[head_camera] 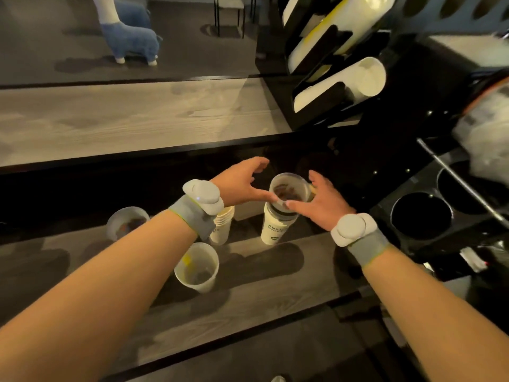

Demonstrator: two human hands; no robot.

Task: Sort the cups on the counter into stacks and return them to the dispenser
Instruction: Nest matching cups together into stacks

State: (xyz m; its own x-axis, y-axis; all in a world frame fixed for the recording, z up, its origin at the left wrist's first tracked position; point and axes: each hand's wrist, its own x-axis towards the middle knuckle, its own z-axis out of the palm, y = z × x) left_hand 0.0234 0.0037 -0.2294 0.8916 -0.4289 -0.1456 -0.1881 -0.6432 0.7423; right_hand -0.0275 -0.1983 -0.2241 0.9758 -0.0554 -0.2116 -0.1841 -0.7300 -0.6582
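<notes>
Two levels of grey wood worktop (pixel 275 285) I see, the near one with the cups, the far one bare, and behind it a dark floor with a blue toy animal (pixel 129 37). At far right stands the black dispenser (pixel 330 106) with white cup stacks lying in it. My left hand (pixel 242 183) is open wide, thumb touching the rim of the clear cup (pixel 290 188) on top of the printed stack (pixel 276 227). My right hand (pixel 322 202) touches this rim from the right, grip loose, not closed. One single cup (pixel 197 267) stands nearer, left.
</notes>
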